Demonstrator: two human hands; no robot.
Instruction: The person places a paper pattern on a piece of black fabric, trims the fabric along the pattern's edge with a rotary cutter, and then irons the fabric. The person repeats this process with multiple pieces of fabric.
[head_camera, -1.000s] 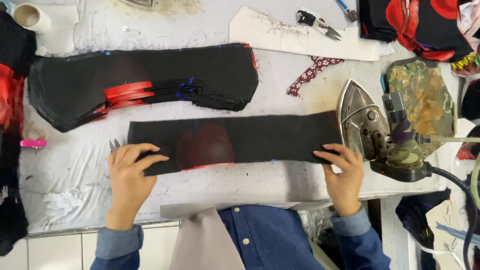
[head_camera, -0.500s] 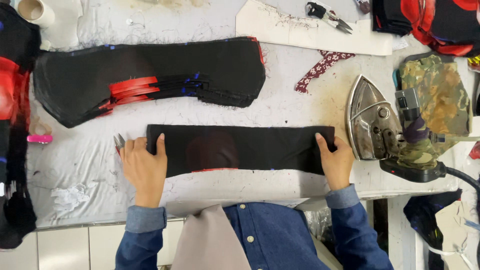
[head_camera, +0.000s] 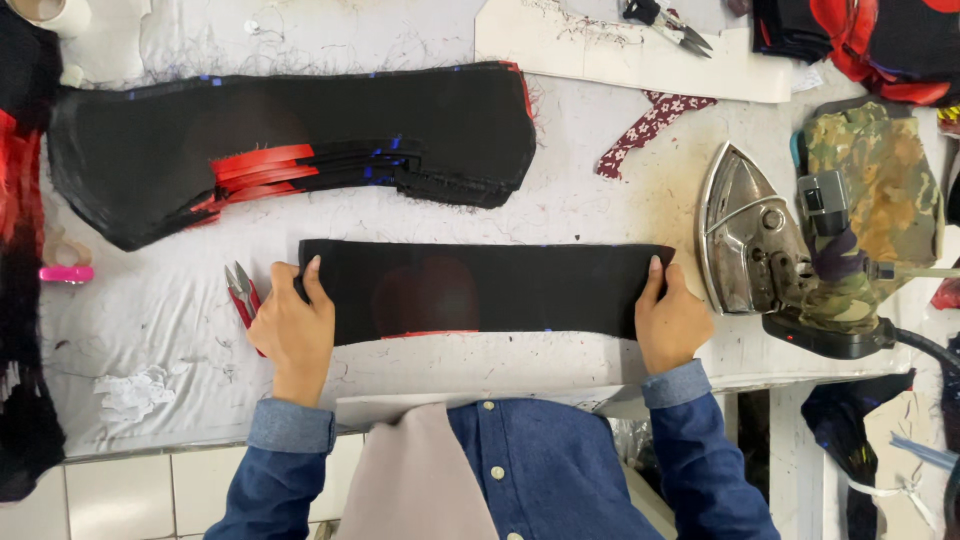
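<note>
A long black fabric strip (head_camera: 485, 290) is seen from above, laid flat and lengthwise across a white padded work table (head_camera: 600, 210), close to its near edge. A thin red edge shows along part of the strip's lower side. The strip is held at both short ends. At its left end, the left hand (head_camera: 292, 330) is closed on the cloth, with one finger laid over the top surface and the rest curled at the edge; at its right end, the right hand (head_camera: 670, 322) is clamped in the same way, one finger resting on top and the others wrapped around the end. Both wrists are covered by blue denim sleeves. Just beside the left hand, partly hidden by it, small red-handled thread snips (head_camera: 241, 292) lie on the table. Beyond the strip, a stack of larger black fabric pieces (head_camera: 290, 140) with red layers showing at its edge is spread across the table. To the right of the strip, near the right hand, a metal iron (head_camera: 745, 235) rests on its side, its handle wrapped in camouflage cloth (head_camera: 870, 190). A patterned dark red scrap (head_camera: 650, 125) lies beyond the iron, and a pale cardboard template (head_camera: 620, 50) with scissors (head_camera: 665, 20) on it lies at the far edge.
</note>
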